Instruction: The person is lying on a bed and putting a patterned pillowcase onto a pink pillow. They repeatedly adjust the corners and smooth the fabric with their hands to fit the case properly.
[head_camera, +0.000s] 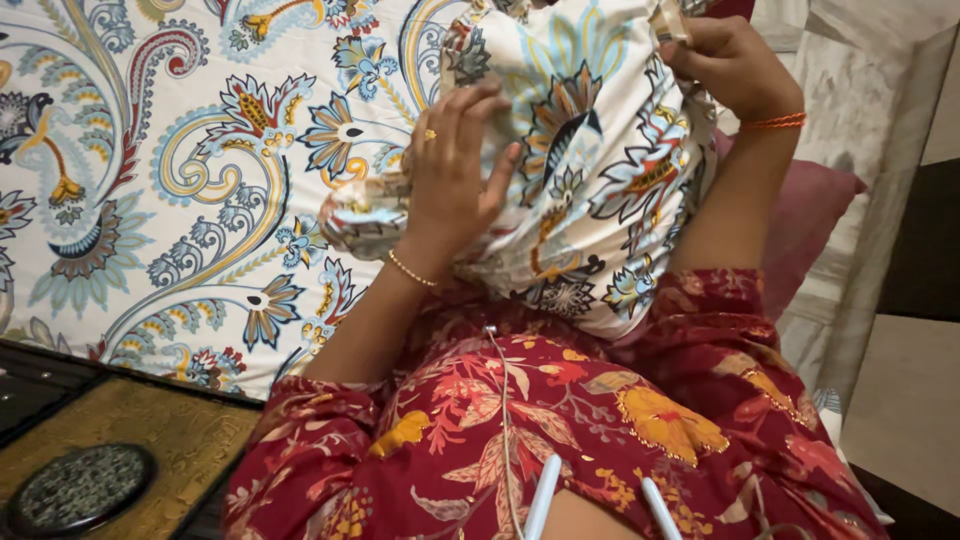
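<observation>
Paisley bedsheet (150, 150) behind; left hand (455, 175) presses flat on the pillow (590, 170), right hand (730, 65) pinches its cover's corner, mid-covering.

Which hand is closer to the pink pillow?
Right. The right hand grips the patterned pillow's top corner, above the pink pillow; the left hand presses its far side.

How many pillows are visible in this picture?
2. A patterned pillow is held upright between the left hand and the right hand. A pink pillow lies behind the right arm, partly hidden. Others may be hidden.
</observation>
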